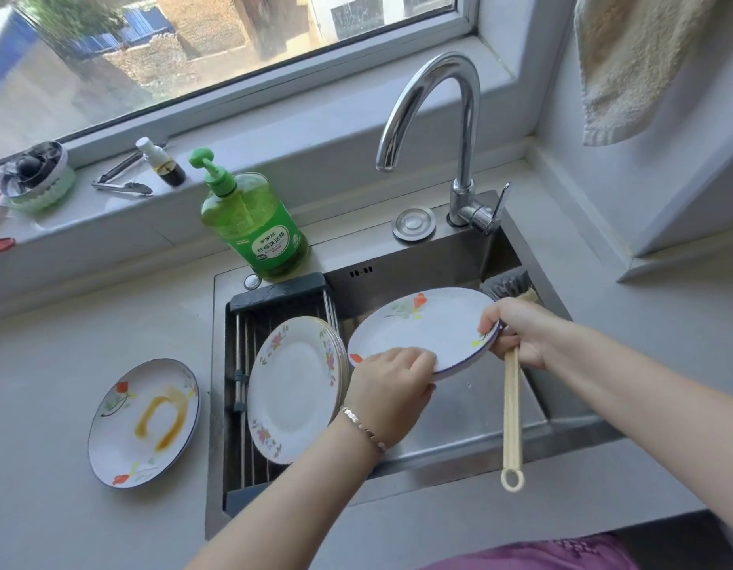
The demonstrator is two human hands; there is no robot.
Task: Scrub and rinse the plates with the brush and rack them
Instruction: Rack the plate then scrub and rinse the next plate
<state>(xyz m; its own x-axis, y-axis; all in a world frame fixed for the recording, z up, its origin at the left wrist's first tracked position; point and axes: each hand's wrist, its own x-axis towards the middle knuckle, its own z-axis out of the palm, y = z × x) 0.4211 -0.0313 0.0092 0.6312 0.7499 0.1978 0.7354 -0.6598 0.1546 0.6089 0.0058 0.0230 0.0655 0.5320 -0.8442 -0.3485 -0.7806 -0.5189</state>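
A white plate (426, 327) with a blue rim and orange flowers hangs over the steel sink (471, 409). My left hand (391, 388) grips its near edge, fingers curled over the rim. My right hand (521, 331) pinches the plate's right edge and also holds the cream-handled brush (512, 421), whose dark bristles stick out behind the plate and whose handle hangs down. Several floral plates (295, 388) lean upright in the dish rack (249, 347) at the sink's left. A dirty plate (145, 421) smeared with brown sauce lies on the counter to the left.
A chrome faucet (451, 117) arches over the sink; no water is running. A green dish soap bottle (254, 224) stands at the sink's back left corner. Tongs (120, 181), a small bottle (163, 164) and a bowl (36, 178) sit on the windowsill. A towel (632, 63) hangs at upper right.
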